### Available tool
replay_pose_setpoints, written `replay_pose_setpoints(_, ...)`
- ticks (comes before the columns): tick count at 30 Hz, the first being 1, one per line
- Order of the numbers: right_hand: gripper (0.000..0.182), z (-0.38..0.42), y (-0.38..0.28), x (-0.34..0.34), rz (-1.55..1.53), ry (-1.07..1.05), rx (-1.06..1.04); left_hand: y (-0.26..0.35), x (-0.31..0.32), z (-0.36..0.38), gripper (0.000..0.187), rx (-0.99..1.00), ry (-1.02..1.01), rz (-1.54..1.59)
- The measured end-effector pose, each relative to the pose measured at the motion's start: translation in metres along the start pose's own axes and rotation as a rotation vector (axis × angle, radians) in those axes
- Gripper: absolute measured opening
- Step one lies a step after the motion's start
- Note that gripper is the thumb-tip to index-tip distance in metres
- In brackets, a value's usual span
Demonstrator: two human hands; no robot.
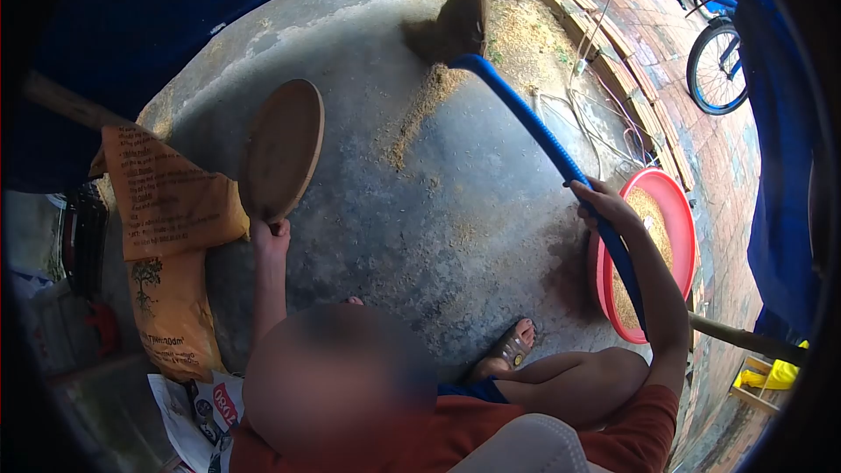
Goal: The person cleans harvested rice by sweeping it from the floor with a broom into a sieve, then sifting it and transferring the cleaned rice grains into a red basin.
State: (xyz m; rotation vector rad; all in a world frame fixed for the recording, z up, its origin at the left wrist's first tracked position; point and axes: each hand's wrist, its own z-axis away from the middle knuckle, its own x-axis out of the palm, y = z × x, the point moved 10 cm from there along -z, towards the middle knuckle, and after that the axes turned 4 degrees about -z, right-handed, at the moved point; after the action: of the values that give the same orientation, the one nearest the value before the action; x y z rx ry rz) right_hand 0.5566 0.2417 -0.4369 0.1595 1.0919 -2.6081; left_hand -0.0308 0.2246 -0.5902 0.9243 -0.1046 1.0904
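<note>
Head view: holds the round tray at left, above the concrete floor, with the left hand clamped on its near rim; grips the blue-handled broom with the right hand closed around its handle. Looks light and stiff in both cases; seems best taken by rim and handle. Shows small print, not surely legible, and a tree drawing on the orange sack; upside-down characters on the white bag.

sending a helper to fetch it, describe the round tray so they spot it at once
From the grey concrete floor, look to the printed orange sack at the picture's left. Just right of it, the left hand holds the tray: plain brown, round and rimmed, unlike the lettered sack.
</note>
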Motion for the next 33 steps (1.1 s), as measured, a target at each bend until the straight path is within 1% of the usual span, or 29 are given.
replay_pose_setpoints(3,0.031,0.03,-0.03,-0.005,0.08,0.066,-0.085,0.001,0.008,-0.001,0.017,0.032,-0.028,0.006)
replay_pose_setpoints(4,0.031,0.04,-0.035,-0.005,0.076,0.07,-0.081,0.004,0.01,-0.002,0.017,0.041,-0.059,-0.011)
replay_pose_setpoints(6,0.03,0.058,-0.049,0.004,0.201,-0.013,-0.156,0.01,0.011,-0.003,0.017,0.047,-0.092,-0.033)
replay_pose_setpoints(7,0.03,0.064,-0.05,0.0,0.195,-0.009,-0.154,0.016,0.012,-0.004,0.017,0.069,-0.105,-0.026)
replay_pose_setpoints(9,0.033,0.076,-0.043,0.01,0.328,-0.186,-0.089,0.024,0.02,0.0,0.017,0.089,-0.124,-0.02)
replay_pose_setpoints(10,0.035,0.083,-0.041,0.012,0.359,-0.236,-0.053,0.032,0.021,0.005,0.016,0.123,-0.088,0.023)
replay_pose_setpoints(11,0.035,0.085,-0.039,0.01,0.359,-0.235,-0.054,0.038,0.02,0.007,0.016,0.158,-0.051,0.068)
replay_pose_setpoints(13,0.035,0.094,-0.018,0.022,0.485,-0.448,0.048,0.046,0.016,0.004,0.014,0.184,-0.075,0.076)
replay_pose_setpoints(14,0.034,0.093,-0.006,0.019,0.581,-0.457,0.113,0.048,0.013,0.002,0.014,0.19,-0.067,0.095)
replay_pose_setpoints(16,0.034,0.088,0.012,0.008,0.592,-0.47,0.145,0.049,0.011,0.002,0.013,0.196,-0.056,0.112)
replay_pose_setpoints(18,0.034,0.09,0.024,-0.007,0.611,-0.487,0.181,0.043,0.005,0.003,0.013,0.174,-0.003,0.074)
replay_pose_setpoints(20,0.031,0.083,0.02,-0.037,0.543,-0.262,0.135,0.037,0.006,0.002,0.014,0.16,-0.01,0.053)
replay_pose_setpoints(21,0.031,0.082,0.022,-0.044,0.54,-0.263,0.133,0.034,0.01,0.002,0.014,0.147,-0.025,0.035)
replay_pose_setpoints(24,0.029,0.072,0.013,-0.078,0.51,-0.133,0.083,0.026,0.02,0.005,0.015,0.125,-0.019,0.03)
replay_pose_setpoints(25,0.028,0.071,0.003,-0.085,0.551,-0.063,0.049,0.023,0.021,0.004,0.015,0.126,-0.021,0.031)
replay_pose_setpoints(27,0.028,0.06,-0.006,-0.097,0.569,-0.028,-0.052,0.014,0.025,-0.001,0.015,0.093,-0.089,0.039)
replay_pose_setpoints(28,0.028,0.054,-0.01,-0.106,0.627,0.032,-0.08,0.011,0.031,0.002,0.016,0.081,-0.113,0.033)
replay_pose_setpoints(31,0.027,0.048,-0.022,-0.125,0.596,0.197,-0.114,0.008,0.041,0.013,0.016,0.094,-0.095,-0.01)
replay_pose_setpoints(33,0.027,0.053,-0.03,-0.124,0.562,0.226,-0.121,0.007,0.043,0.014,0.017,0.077,-0.101,0.001)
